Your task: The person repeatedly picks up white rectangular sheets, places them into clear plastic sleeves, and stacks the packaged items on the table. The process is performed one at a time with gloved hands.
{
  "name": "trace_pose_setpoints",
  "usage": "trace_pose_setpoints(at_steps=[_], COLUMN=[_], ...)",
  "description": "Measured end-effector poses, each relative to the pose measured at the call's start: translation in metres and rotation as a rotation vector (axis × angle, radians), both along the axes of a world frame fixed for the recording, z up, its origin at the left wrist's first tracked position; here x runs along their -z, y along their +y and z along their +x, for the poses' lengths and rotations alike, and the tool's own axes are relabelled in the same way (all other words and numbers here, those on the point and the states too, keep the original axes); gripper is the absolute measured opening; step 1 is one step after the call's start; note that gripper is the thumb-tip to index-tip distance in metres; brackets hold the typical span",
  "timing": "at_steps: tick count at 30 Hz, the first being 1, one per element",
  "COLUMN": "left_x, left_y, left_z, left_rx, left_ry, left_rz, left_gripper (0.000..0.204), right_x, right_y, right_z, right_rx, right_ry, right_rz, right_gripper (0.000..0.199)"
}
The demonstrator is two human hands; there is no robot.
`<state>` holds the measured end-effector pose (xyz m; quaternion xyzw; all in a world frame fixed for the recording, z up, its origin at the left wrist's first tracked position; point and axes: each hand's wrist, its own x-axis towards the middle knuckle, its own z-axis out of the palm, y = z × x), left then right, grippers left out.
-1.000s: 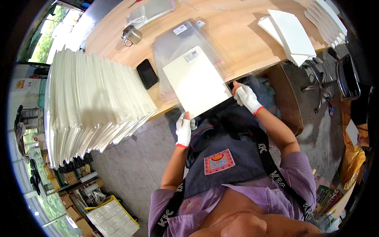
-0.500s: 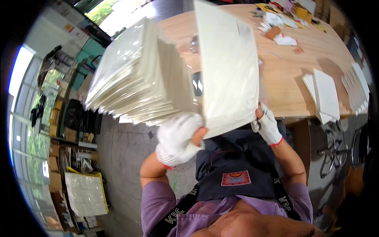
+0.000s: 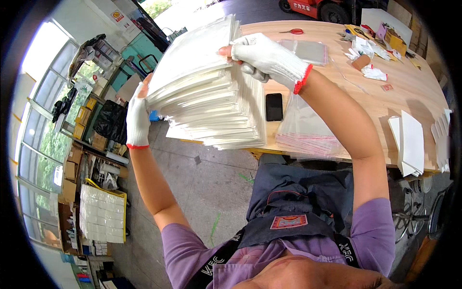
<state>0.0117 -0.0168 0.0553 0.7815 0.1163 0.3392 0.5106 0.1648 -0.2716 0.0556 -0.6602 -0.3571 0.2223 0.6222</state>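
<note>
A tall stack of flat white packets in clear plastic bags (image 3: 211, 108) stands at the table's left end, its layers slightly uneven. On top lies one glossy white packet (image 3: 192, 50). My left hand (image 3: 138, 118), in a white knit glove with a red cuff and bare fingertips, grips this packet's left edge; some of its fingers are hidden. My right hand (image 3: 269, 60), gloved alike, reaches across the table and pinches the packet's right edge between thumb and fingers. Below my right forearm lie clear plastic bags (image 3: 308, 127) with pink-edged strips.
A black phone (image 3: 274, 107) lies beside the stack. Farther back are red-handled scissors (image 3: 294, 31) and more clear bags (image 3: 305, 50). Gloves and a tape roll (image 3: 361, 61) lie at the far right. Folded white boards (image 3: 408, 144) stand at the right edge. A red forklift (image 3: 313, 9) is beyond.
The white packet held upright before me now lies on the stack. Both hands have moved up and left, the right one across the table. The phone and clear bags are now uncovered.
</note>
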Motion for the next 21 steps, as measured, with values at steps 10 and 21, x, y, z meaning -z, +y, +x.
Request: trace_pose_setpoints(at_steps=[10, 21], left_x=[0.281, 0.391], left_y=[0.026, -0.172], left_z=[-0.038, -0.033], left_rx=[-0.27, 0.37], left_ry=[-0.207, 0.152], left_rz=[-0.425, 0.422], left_gripper=[0.049, 0.022], right_x=[0.169, 0.315], right_y=[-0.167, -0.493], right_z=[0.008, -0.024], right_rx=[0.235, 1.464], right_ry=[0.249, 0.84], right_rz=[0.11, 0.488], right_gripper=[0.027, 0.02])
